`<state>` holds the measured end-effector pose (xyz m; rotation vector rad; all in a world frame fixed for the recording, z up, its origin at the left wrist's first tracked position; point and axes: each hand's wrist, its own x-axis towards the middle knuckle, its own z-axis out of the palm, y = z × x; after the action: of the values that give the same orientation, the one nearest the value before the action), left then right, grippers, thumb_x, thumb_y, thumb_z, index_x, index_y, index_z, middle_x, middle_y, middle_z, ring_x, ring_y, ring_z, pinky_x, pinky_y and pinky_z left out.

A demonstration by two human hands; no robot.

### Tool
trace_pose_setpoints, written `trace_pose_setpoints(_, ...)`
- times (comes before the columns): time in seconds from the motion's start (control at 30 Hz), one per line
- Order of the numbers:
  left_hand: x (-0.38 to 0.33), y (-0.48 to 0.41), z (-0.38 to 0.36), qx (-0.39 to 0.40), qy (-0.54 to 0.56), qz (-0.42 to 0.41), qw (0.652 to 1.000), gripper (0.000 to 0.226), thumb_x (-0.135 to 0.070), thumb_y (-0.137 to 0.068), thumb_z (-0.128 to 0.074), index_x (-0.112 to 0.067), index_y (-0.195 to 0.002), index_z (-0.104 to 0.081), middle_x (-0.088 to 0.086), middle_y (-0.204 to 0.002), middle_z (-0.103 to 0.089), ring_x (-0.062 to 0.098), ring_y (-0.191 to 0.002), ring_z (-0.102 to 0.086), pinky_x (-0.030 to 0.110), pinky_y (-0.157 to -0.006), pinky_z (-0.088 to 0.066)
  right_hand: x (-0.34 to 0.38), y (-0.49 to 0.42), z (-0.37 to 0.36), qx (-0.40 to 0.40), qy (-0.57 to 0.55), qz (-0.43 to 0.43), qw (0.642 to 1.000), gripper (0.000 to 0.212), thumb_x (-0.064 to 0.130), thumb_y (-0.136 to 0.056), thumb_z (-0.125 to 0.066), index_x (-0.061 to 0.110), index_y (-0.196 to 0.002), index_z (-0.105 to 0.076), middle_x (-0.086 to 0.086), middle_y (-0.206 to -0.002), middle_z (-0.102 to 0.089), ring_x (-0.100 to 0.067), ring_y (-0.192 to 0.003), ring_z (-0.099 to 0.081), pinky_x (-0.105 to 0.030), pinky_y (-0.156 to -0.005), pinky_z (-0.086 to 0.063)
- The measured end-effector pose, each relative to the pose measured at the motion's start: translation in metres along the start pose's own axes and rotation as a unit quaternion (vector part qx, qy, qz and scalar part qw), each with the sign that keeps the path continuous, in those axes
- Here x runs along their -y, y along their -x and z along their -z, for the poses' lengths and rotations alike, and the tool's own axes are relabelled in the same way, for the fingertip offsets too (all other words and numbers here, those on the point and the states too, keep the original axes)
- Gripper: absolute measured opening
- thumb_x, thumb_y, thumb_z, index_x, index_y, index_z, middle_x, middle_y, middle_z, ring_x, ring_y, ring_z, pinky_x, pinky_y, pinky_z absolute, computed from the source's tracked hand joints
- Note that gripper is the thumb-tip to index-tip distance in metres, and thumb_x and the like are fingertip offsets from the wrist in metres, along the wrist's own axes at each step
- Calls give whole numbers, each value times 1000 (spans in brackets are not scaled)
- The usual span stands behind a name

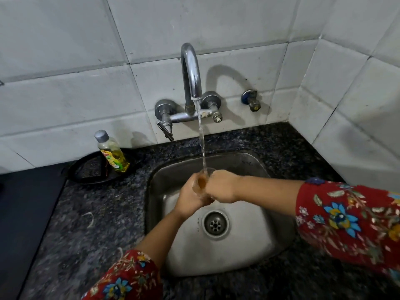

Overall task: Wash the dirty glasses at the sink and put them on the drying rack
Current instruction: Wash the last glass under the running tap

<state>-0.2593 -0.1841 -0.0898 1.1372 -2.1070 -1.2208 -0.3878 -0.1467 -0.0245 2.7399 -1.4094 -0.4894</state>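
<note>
both hands [191,197] [224,187] grip glass [202,182] under tap [191,70]; soap btl [112,154] left of sink [249,163].

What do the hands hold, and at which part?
Both hands, left and right, hold one glass by its sides, under the water.

Glass [204,180] between both hands under tap [191,72], above sink [249,252]; bottle [112,154] left.
</note>
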Motion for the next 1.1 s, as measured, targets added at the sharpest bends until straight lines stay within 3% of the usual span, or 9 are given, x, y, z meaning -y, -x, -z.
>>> trace_pose_setpoints(0.1,10,-4,14,103,20,12,994,70,-10,-57,-88,-21,-117,-54,-13,-108,-59,-10,-97,-58,-4,-76,-39,-19,14,-4,-74,-79,51,993,21,8,-73,-73,16,-93,-71,2,-87,-71,-7,-82,-68,-22,-82,-53)
trace_pose_setpoints(0.2,-1,1,5,27,63,-2,998,44,-12,-68,-79,-19,-107,-61,-14,-99,-65,-12,-90,-62,0,-72,-43,-3,3,-13,22,17,-38,999,23,14,-90,-52,14,-108,-66,-2,-112,-66,-16,-108,-60,-30,-98,-45)
trace_pose_setpoints(0.3,0,0,1,-1,39,-21,999,37,-7,-70,-78,-24,-101,-64,-15,-95,-65,-13,-90,-62,2,-72,-44,6,-2,-16,60,-16,-49,997,22,13,-90,-51,10,-106,-66,-7,-114,-65,-25,-109,-58,-34,-94,-47)
trace_pose_setpoints(0.43,10,-3,14,122,46,-17,991,68,-1,-55,-85,-24,-113,-57,-12,-109,-63,-3,-97,-63,7,-82,-46,-15,9,-29,17,177,56,982,22,14,-88,-56,20,-104,-69,4,-112,-69,-16,-113,-60,-30,-111,-32)
trace_pose_setpoints(0.6,7,-1,-2,1,76,-25,997,42,-9,-67,-79,-9,-106,-64,1,-100,-70,7,-95,-67,24,-81,-55,8,-9,-10,74,38,-14,996,29,16,-89,-52,15,-116,-63,-6,-116,-62,-26,-110,-57,-30,-81,-43)
trace_pose_setpoints(0.73,11,-5,11,67,27,10,997,63,-2,-63,-82,-22,-118,-57,-17,-103,-60,-13,-92,-59,3,-79,-43,-7,-9,-20,72,52,-18,996,26,14,-91,-53,14,-115,-64,-2,-120,-62,-22,-116,-56,-33,-96,-46)
trace_pose_setpoints(0.9,11,-3,2,7,32,-4,999,59,0,-56,-82,-14,-110,-62,-5,-105,-67,4,-95,-65,17,-80,-51,3,-13,-6,124,-104,-71,984,28,14,-87,-55,13,-114,-62,-5,-117,-61,-23,-111,-55,-27,-81,-41)
trace_pose_setpoints(1.03,11,1,3,-22,50,-2,999,60,-6,-56,-79,-19,-112,-63,-5,-109,-68,5,-100,-65,23,-84,-52,-3,-10,-10,102,-2,-25,994,37,14,-94,-47,11,-130,-54,-7,-139,-50,-25,-132,-42,-36,-109,-34)
trace_pose_setpoints(1.1,12,2,8,-7,39,-6,999,61,-3,-53,-79,-18,-110,-63,-4,-107,-68,5,-99,-65,25,-84,-52,2,-9,-17,74,-39,-52,995,33,11,-94,-45,12,-124,-58,-7,-134,-54,-26,-128,-45,-35,-108,-35)
